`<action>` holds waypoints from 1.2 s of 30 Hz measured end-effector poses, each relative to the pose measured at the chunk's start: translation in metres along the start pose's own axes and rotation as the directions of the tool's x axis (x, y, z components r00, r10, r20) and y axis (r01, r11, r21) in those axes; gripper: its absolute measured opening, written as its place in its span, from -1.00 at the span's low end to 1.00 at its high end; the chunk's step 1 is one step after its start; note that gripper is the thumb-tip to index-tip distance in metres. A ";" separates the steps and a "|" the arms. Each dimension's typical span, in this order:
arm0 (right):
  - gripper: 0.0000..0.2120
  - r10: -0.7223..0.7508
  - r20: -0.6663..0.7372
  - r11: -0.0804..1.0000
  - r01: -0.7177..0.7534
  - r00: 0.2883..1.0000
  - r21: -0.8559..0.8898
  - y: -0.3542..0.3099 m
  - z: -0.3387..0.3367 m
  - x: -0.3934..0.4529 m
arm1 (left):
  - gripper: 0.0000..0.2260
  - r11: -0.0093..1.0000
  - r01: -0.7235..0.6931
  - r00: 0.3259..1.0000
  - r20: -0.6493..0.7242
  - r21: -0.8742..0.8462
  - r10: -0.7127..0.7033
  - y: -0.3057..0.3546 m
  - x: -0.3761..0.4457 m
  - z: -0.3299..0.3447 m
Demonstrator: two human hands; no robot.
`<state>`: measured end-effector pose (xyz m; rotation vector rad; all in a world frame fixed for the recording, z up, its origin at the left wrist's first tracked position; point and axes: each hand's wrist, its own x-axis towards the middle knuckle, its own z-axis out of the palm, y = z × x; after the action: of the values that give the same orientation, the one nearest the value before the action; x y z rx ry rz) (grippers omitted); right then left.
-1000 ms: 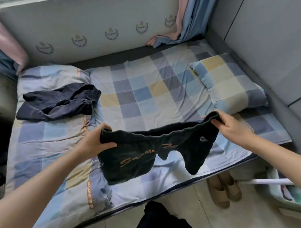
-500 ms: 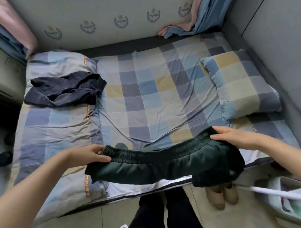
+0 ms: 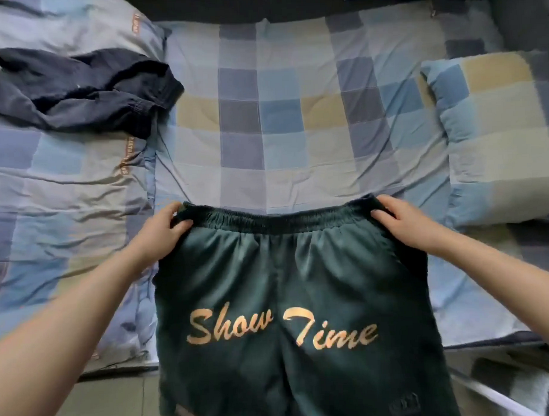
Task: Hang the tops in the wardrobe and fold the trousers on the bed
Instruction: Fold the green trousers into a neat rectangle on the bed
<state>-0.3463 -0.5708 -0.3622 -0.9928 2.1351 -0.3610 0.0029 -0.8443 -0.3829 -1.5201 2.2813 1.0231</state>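
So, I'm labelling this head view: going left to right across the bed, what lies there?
Dark navy garment → left hand gripping the waistband → green trousers → right hand gripping the waistband's other end → checked pillow.

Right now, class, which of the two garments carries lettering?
The dark green trousers held at the waistband: gold "Show Time". The navy garment lies plain, crumpled.

Checked sheet (image 3: 295, 138) covers the mattress. Matching checked pillow (image 3: 497, 131) lies at right. Checked quilt (image 3: 58, 190) lies rumpled at left. Grey-green floor (image 3: 118, 406) shows at bottom left.
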 end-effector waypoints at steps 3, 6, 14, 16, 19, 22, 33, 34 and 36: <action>-0.80 0.078 -0.106 0.997 -0.078 0.991 0.000 0.043 0.079 0.072 | -0.80 1.000 0.004 0.999 -0.034 0.013 -0.003 -0.040 0.060 0.083; -0.78 0.122 -0.177 0.993 -0.121 0.977 0.017 0.071 0.128 0.112 | -0.90 0.999 0.042 0.997 -0.061 0.024 -0.041 -0.066 0.095 0.134; -0.88 0.098 -0.267 0.995 -0.088 0.959 0.052 0.102 0.145 0.149 | -0.86 0.993 -0.066 0.961 -0.260 0.096 0.089 -0.082 0.132 0.159; -0.85 0.044 -0.275 0.999 -0.043 0.960 0.010 0.093 0.126 0.159 | -0.86 0.984 -0.124 0.954 -0.257 0.124 0.152 -0.074 0.138 0.137; -0.79 -0.017 -0.297 0.998 -0.002 0.955 -0.062 0.076 0.096 0.196 | -0.85 0.954 -0.200 0.926 -0.274 0.224 0.258 -0.057 0.166 0.103; -0.73 -0.010 -0.403 0.997 -0.021 0.915 -0.071 0.058 0.068 0.250 | -0.81 0.938 -0.199 0.893 -0.343 0.283 0.293 -0.038 0.217 0.080; -0.55 0.326 -0.073 0.929 -0.333 0.943 -0.161 0.125 0.140 0.284 | -0.38 0.852 -0.185 0.974 -0.025 0.490 0.226 -0.024 0.214 0.231; -0.55 0.342 -0.050 0.924 -0.346 0.938 -0.161 0.137 0.148 0.273 | -0.37 0.800 -0.271 0.953 0.033 0.536 0.301 -0.025 0.197 0.251; -0.52 0.350 -0.066 0.927 -0.355 0.935 -0.118 0.159 0.159 0.254 | -0.35 0.679 -0.448 0.885 0.183 0.581 0.428 -0.028 0.168 0.286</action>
<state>-0.4242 -0.6475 -0.6832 -0.6519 2.3449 -0.0688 -0.1026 -0.7867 -0.6934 -0.6949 2.6462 0.2903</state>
